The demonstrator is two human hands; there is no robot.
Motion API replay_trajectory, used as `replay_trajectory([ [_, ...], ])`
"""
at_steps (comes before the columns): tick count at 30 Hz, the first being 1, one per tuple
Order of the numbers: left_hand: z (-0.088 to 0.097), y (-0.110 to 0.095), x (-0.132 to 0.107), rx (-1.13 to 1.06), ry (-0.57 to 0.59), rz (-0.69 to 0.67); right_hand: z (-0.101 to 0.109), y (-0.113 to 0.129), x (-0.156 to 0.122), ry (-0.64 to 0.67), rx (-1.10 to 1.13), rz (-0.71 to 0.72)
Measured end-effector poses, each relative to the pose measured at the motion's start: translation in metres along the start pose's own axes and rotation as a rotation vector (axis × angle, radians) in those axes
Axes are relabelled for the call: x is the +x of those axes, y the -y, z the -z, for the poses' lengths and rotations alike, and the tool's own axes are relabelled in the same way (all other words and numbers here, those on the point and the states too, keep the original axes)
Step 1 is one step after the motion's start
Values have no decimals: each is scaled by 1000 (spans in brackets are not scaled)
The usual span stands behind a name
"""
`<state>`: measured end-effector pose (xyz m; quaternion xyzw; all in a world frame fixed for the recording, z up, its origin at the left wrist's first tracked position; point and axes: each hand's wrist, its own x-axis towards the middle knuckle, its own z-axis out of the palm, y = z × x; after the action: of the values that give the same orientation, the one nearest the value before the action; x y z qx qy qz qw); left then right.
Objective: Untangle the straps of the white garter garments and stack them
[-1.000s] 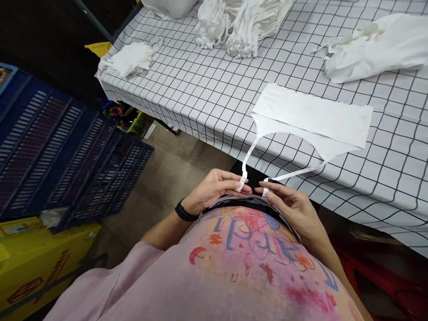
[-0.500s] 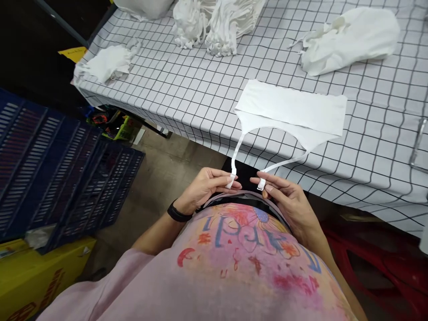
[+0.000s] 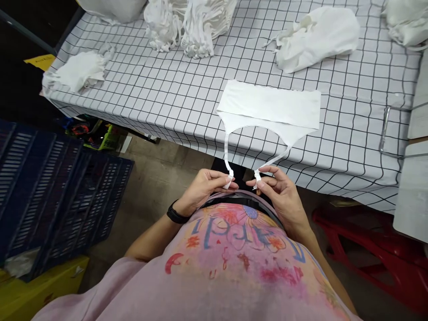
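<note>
A white bra top (image 3: 269, 106) lies flat at the table's front edge, its two thin straps hanging over towards me. My left hand (image 3: 210, 186) pinches the end of the left strap (image 3: 226, 151) between thumb and fingers, at a small white tab. Thumb and fingertips of my right hand (image 3: 284, 194) grip the end of the right strap (image 3: 274, 158), where a small white clasp (image 3: 257, 176) shows. Both hands are in front of my waist, a short gap apart, and the strap ends do not touch.
On the checked tablecloth (image 3: 160, 96) sit a bundle of white straps (image 3: 199, 33), a white cloth pile (image 3: 80, 69) and a white bundle (image 3: 319, 38). A wire frame (image 3: 384, 131) stands at right. Blue crates (image 3: 67, 191) are at left, a red stool (image 3: 364, 254) under the table.
My view has shifted, so the table things sit further left. The clasp in my right hand has turned more upright. Both hands keep their hold on the straps.
</note>
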<state>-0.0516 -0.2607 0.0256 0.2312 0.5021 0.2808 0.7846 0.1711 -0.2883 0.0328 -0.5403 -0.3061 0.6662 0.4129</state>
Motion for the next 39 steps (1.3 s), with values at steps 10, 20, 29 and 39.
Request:
replay_trajectory([
  [10, -16, -8, 12, 106, 35, -78, 7, 2, 0, -40, -117, 63],
  [20, -18, -6, 19, 87, 48, -41, 10, 0, -2, -30, -108, 97],
  [29, -28, -11, 18, 34, 134, -68, 13, 1, -5, -31, -154, 101],
  [39, -21, -7, 22, 99, 100, -80, 15, -4, -2, -49, -146, 107],
])
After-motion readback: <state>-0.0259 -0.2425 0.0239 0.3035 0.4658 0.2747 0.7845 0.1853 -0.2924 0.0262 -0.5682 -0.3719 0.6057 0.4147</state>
